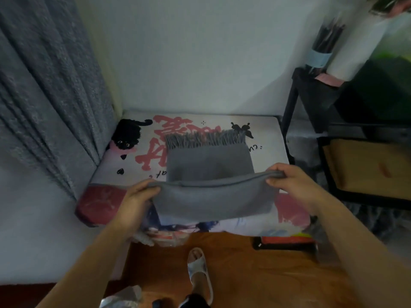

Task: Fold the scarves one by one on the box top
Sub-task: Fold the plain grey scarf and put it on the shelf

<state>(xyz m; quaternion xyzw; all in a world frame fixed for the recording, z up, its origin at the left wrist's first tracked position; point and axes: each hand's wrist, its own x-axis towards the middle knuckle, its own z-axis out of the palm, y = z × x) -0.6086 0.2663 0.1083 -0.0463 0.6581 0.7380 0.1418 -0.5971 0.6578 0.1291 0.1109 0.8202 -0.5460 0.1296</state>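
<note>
Our grey scarf (pixel 209 161) lies on the box top (pixel 262 132) with its long axis running away from us, fringe at the far end. The near fold hangs raised between us: our left hand (pixel 135 196) pinches its left corner, our right hand (pixel 289 181) its right, equally near. We judge the fold goes forward.
</note>
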